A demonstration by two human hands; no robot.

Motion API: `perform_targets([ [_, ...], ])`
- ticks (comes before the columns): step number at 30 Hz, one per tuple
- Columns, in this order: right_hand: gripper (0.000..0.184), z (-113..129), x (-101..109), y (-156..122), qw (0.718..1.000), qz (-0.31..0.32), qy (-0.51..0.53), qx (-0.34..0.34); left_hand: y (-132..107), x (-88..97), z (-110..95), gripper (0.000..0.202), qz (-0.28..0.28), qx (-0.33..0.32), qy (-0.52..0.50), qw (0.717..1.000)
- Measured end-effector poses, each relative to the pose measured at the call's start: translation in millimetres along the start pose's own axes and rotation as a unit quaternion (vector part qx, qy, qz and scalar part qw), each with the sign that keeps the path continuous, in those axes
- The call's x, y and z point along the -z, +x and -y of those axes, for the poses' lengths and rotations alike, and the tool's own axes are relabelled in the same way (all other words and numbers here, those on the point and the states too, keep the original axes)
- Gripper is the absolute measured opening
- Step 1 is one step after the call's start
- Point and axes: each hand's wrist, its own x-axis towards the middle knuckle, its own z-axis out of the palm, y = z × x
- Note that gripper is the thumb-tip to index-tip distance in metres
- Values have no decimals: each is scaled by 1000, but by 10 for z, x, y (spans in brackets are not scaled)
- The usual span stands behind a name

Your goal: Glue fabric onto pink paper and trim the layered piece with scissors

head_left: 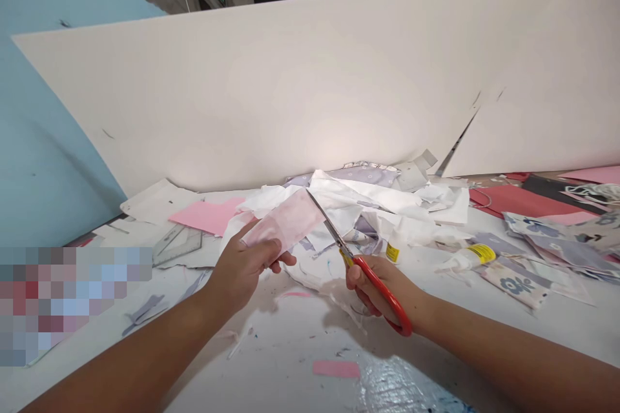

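My left hand (245,264) pinches a pale pink piece of paper (288,222) and holds it up above the white table (290,348). My right hand (382,290) grips red-handled scissors (358,264). Their metal blades point up and to the left, and they meet the right edge of the pink paper. Both hands hover over a heap of white and patterned paper scraps (368,206).
A large white board (290,90) leans behind the table. A glue bottle with a yellow label (467,257) lies to the right, and another small bottle (393,248) stands near the scissors. Pink sheets (206,214), red sheets (518,201), flowered paper (547,239) and a clear set square (177,244) lie around.
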Motion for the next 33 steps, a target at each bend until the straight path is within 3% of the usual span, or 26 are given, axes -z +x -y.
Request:
perform_targets([
  [6,43,124,28,-85,997,16,-66,32,14,17,20,6,24,17,-27,999],
  [10,43,191,44,-118,992,21,-111,56,17,24,45,15,73,5,-28,997],
  [14,43,134,39,-100,995,10,-90,45,-3,-2,51,14,103,6,-31,994],
  [33,41,-33,-21,6,1000,7,24,3,-16,-32,66,3,95,41,-11,995],
])
